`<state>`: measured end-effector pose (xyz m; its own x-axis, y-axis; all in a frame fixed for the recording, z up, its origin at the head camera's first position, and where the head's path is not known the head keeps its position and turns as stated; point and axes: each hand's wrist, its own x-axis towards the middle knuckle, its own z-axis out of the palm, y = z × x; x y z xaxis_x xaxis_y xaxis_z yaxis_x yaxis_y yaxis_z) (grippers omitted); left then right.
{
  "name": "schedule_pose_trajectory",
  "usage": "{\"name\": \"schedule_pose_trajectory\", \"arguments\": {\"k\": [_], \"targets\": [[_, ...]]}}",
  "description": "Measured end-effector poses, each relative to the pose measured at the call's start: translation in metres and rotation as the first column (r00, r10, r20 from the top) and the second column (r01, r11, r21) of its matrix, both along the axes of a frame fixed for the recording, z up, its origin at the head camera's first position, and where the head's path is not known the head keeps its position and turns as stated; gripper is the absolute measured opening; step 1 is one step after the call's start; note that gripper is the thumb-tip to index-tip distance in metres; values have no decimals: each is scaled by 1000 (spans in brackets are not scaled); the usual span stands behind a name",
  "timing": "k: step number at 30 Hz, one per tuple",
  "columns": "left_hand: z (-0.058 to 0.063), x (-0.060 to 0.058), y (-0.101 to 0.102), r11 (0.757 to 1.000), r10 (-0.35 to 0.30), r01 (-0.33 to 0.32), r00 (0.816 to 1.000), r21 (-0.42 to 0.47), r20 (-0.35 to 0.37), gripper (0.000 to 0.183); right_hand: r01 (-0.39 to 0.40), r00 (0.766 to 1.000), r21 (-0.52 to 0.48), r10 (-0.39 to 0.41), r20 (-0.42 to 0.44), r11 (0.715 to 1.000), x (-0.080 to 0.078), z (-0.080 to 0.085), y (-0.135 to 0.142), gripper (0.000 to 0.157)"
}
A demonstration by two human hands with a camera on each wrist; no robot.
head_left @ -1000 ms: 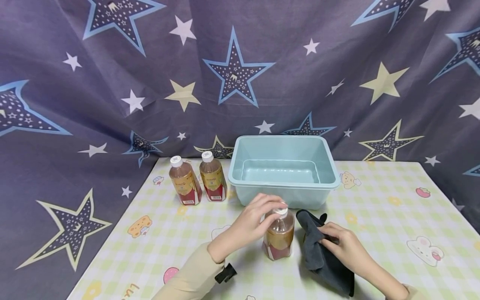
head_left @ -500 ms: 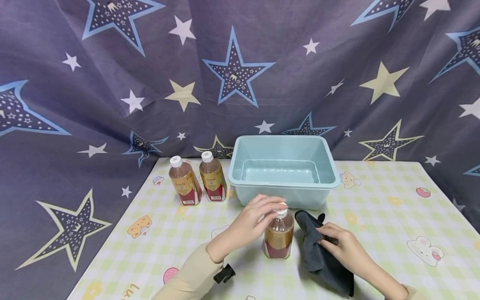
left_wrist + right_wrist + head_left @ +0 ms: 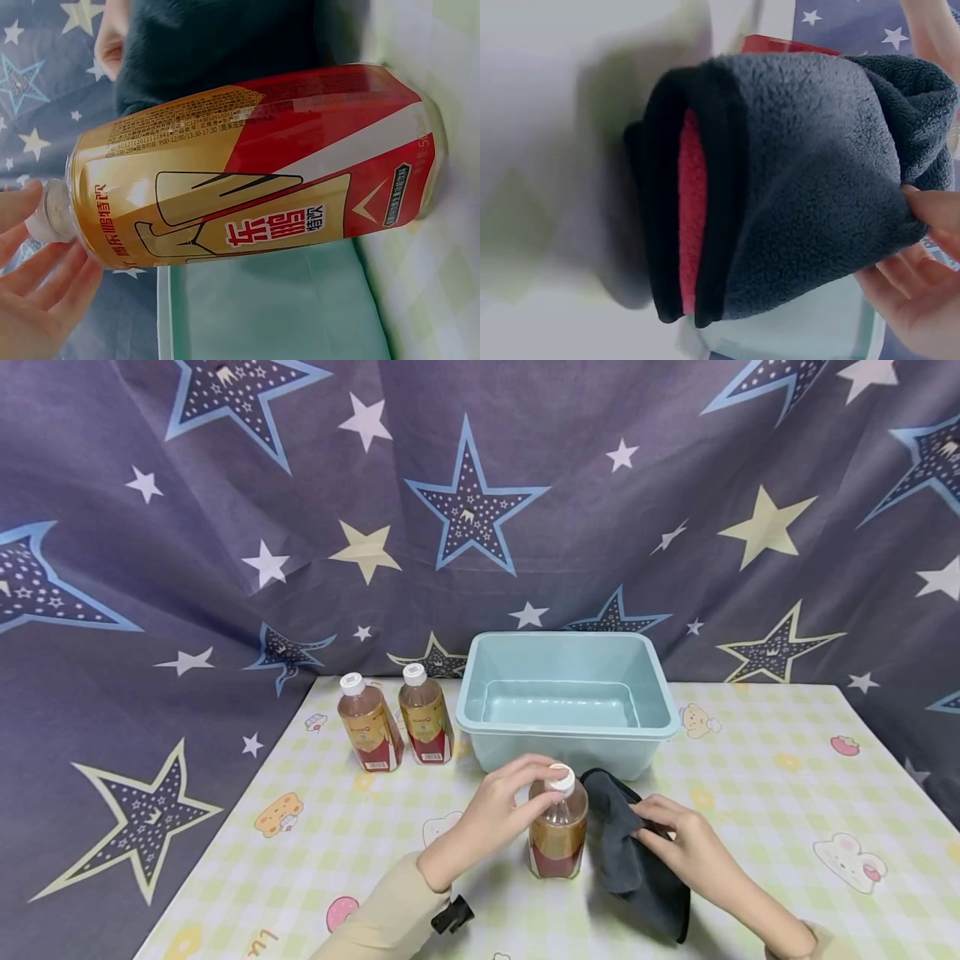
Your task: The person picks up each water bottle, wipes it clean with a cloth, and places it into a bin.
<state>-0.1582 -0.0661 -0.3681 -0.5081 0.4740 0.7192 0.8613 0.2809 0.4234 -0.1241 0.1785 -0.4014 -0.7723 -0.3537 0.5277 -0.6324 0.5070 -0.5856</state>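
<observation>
My left hand (image 3: pixel 497 810) holds a drink bottle (image 3: pixel 557 843) by its white cap (image 3: pixel 54 210), with thumb and fingers round it. The bottle stands upright on the table; in the left wrist view its gold and red label faces the camera. Just right of the bottle, my right hand (image 3: pixel 693 847) pinches a dark grey cloth (image 3: pixel 630 852) between thumb and fingers. In the right wrist view the cloth (image 3: pixel 810 172) hangs folded, black-edged, with a strip of its red inner side showing. The cloth's upper part lies right beside the bottle.
A light blue plastic basin (image 3: pixel 566 739) stands at the back of the table, behind the bottle. To its left are two similar bottles, one (image 3: pixel 371 731) at the far left and another (image 3: pixel 426 718) nearer the basin. A star-patterned curtain (image 3: pixel 300 527) hangs behind the checked tablecloth (image 3: pixel 750 785).
My right hand has moved the cloth slightly left, closer to the bottle. The left fingers have shifted on the cap, so more of it shows. The bottle has turned a little.
</observation>
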Motion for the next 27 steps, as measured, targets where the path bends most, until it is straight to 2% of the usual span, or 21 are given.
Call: {"name": "schedule_pose_trajectory", "arguments": {"k": [6,16,27], "targets": [[0,0,1,1000,22,-22,1000,12,5,20,26,999,10,-26,-26,1000,-1,11,-8,28],[-1,1,0,999,28,-29,999,19,38,19,5,998,-38,-7,-57,999,0,25,-22,27],[-1,0,0,999,23,-24,999,26,45,19,46,995,47,-42,-92,998,0,20,-30,25]]}}
